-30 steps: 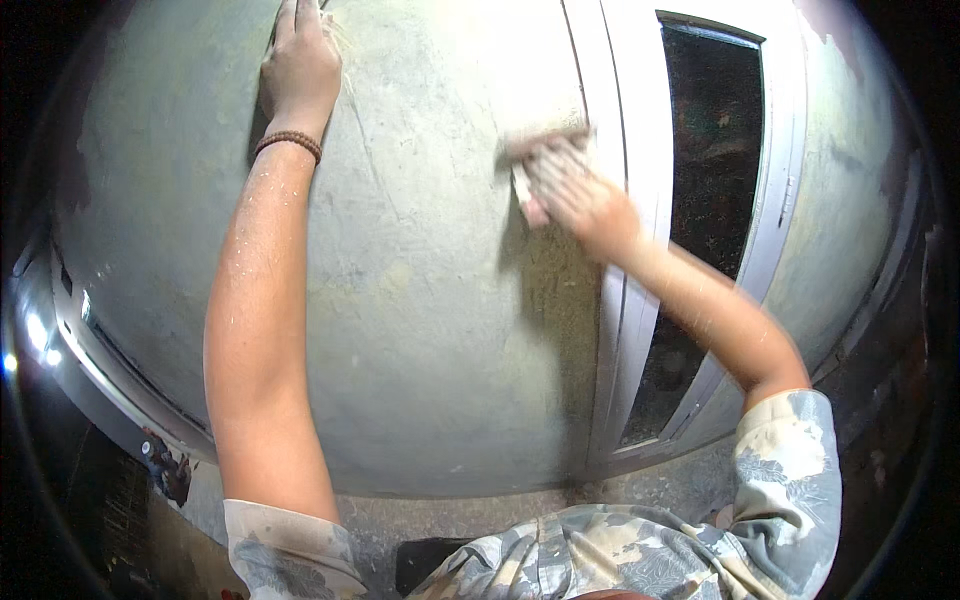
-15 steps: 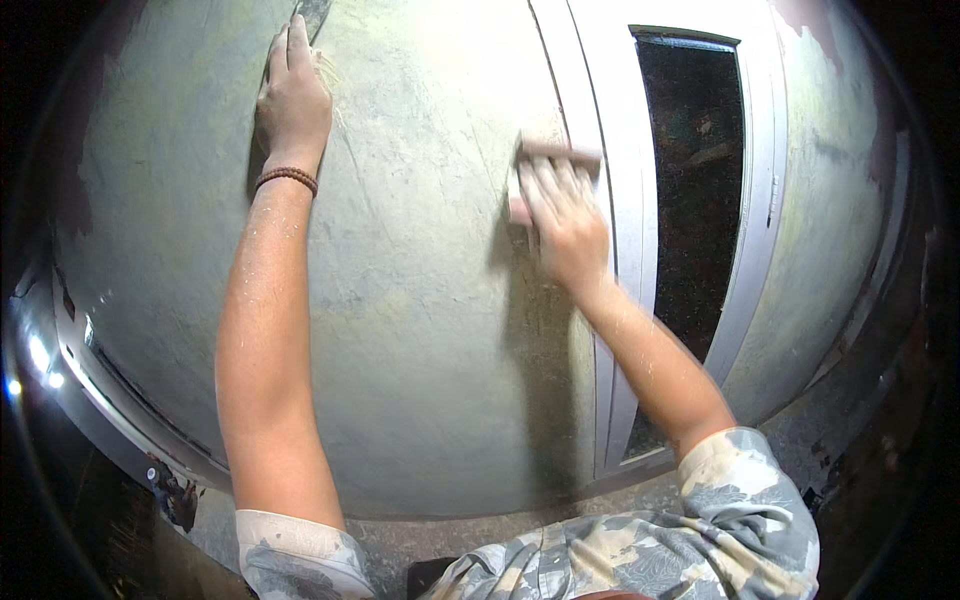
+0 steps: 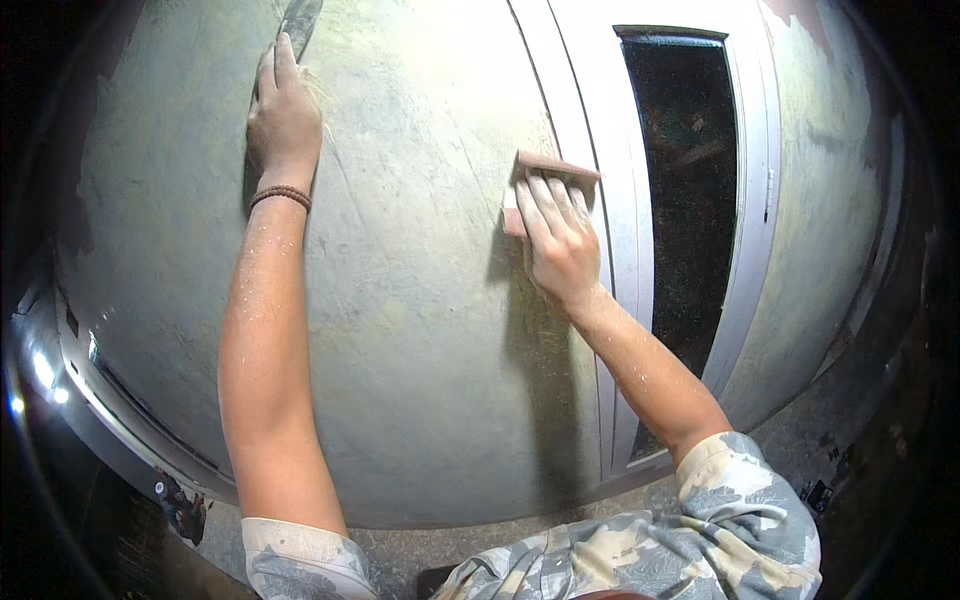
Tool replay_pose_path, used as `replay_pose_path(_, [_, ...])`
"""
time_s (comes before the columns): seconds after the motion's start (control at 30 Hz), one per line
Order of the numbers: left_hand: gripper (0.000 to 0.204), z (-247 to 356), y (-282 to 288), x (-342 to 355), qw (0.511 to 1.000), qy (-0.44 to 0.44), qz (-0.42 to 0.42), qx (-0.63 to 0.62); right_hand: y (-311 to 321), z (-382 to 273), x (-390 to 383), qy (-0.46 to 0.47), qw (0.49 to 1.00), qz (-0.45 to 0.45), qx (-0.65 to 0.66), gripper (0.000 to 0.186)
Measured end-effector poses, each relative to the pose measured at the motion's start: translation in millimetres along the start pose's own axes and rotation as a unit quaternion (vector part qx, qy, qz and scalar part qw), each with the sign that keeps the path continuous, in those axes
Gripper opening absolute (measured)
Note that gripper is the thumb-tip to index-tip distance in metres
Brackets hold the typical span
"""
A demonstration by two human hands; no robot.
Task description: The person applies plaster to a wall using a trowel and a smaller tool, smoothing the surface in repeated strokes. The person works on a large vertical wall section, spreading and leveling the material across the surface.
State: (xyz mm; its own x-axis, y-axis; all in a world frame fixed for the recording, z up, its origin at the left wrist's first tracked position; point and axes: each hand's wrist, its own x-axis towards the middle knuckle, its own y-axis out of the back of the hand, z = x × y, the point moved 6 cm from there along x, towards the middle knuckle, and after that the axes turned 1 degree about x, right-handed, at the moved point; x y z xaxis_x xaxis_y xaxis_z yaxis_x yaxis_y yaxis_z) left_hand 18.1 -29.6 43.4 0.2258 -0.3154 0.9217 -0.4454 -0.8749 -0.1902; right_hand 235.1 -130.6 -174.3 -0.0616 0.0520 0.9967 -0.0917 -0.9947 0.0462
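Note:
A plastered wall point(image 3: 400, 300), grey-green with pale streaks and scratches, fills the middle of the view. High on its left part, my left hand point(image 3: 285, 125) is closed round a putty knife, whose grey metal blade point(image 3: 300, 20) pokes up past the fingers; its handle is mostly hidden. Further right, my right hand point(image 3: 565, 240) presses a folded piece of reddish-brown sandpaper point(image 3: 545, 163) against the wall, right beside a white frame. The paper's ends curl out above and left of the fingers; whether it wraps a block is hidden. Whitish dust coats both hands.
The white frame point(image 3: 625, 210) with a dark glass pane point(image 3: 690, 180) stands right of my right hand. Beyond it the plastered wall point(image 3: 820, 200) continues. A rough floor point(image 3: 430, 545) runs along the wall's foot. Dark small items point(image 3: 182, 508) lie low at the left.
My right hand and the sandpaper have slid a little down along the frame's edge. My left hand with the putty knife sits slightly lower, and the whole view has shifted a bit.

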Motion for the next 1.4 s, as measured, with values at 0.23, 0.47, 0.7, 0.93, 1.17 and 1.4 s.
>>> replay_pose_path(0.23, [0.048, 0, -1, 1, 0.999, 0.024, -0.035, -0.006, 1, 12, 91, 0.054, 0.99, 0.125, -0.046, 0.038])
replay_pose_path(0.47, [0.047, 1, 1, 0, 0.999, 0.03, -0.04, -0.004, -1, 7, 25, 0.047, 0.998, 0.046, -0.007, 0.033])
replay_pose_path(0.7, [0.051, -3, -3, -1, 1.0, 0.015, -0.019, -0.009, 3, 30, 74, 0.115, 0.989, 0.057, -0.066, 0.041])
replay_pose_path(0.93, [0.049, 0, -2, 0, 0.999, 0.021, -0.026, -0.016, 24, 48, 91, 0.173, 0.975, 0.029, -0.136, 0.042])
replay_pose_path(1.17, [0.049, -3, -7, -1, 0.995, 0.05, -0.08, 0.008, 12, 49, 58, 0.213, 0.971, -0.062, -0.088, 0.036])
replay_pose_path(1.4, [0.048, -2, -2, 0, 1.0, -0.001, 0.006, -0.001, 22, 54, 128, 0.201, 0.969, 0.062, -0.128, 0.039])
